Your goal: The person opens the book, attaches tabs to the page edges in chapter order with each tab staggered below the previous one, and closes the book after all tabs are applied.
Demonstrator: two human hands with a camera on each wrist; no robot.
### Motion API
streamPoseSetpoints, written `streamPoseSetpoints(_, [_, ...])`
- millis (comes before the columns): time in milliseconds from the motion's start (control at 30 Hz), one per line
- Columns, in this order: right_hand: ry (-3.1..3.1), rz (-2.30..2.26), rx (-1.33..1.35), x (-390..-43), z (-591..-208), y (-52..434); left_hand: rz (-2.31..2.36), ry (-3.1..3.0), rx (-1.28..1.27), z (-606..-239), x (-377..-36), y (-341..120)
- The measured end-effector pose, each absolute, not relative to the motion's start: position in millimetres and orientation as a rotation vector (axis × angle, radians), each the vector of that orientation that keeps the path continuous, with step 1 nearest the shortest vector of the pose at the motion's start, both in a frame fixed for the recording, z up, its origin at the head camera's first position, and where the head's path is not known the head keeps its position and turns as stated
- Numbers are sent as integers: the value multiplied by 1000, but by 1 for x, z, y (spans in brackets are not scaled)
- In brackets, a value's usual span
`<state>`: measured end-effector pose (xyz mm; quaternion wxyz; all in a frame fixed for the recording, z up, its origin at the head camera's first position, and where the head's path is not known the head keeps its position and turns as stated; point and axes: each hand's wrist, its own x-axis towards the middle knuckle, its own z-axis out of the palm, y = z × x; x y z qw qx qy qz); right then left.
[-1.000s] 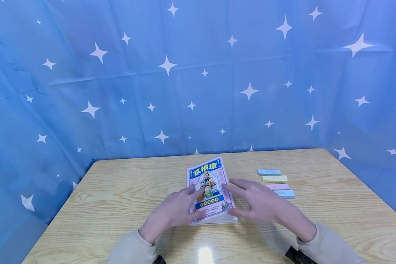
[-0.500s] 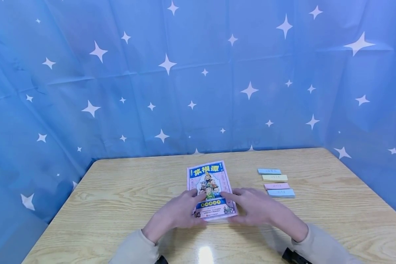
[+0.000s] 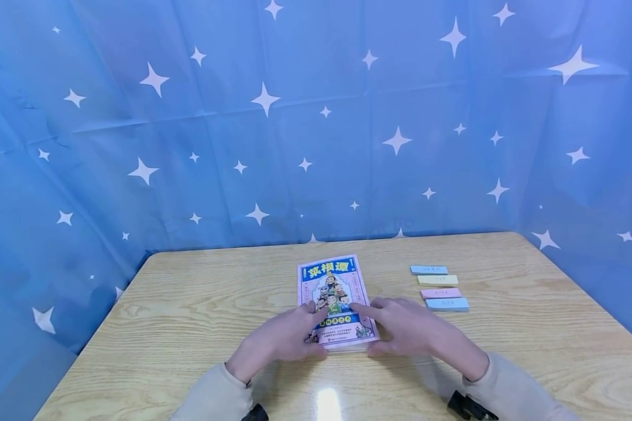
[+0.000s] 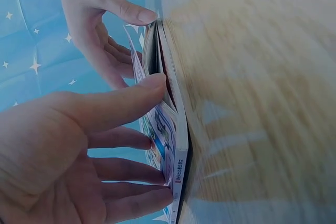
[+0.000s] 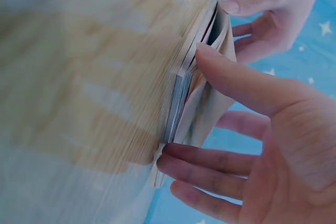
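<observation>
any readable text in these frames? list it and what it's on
"菜根谭": large yellow title on the blue band atop the book cover.
Blue banner and small print lower on the cover: too small to read.
Handwriting on the four sticky-note pads: too faint to read.

Writing on the four sticky-note strips (image 3: 438, 287) near the table's (image 3: 189, 304) right edge is too small to read, and both hands hide the book's (image 3: 333, 280) near corners.
</observation>
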<state>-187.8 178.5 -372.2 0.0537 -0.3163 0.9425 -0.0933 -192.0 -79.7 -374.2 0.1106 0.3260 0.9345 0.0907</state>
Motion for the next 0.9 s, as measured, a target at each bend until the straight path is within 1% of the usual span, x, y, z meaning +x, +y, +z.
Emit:
streamPoseSetpoints(167, [2854,-293,-958,-187,-371,179,246,2719,964,-373,-190,-80])
streamPoseSetpoints(500, [2863,-300,-1031,-189,-365,182,221,2711,1095,-372,-189,-81])
streamPoseSetpoints(900, [2869,-302,-1007,-188,-362,184,198,2803,1207,-377,-188,-80])
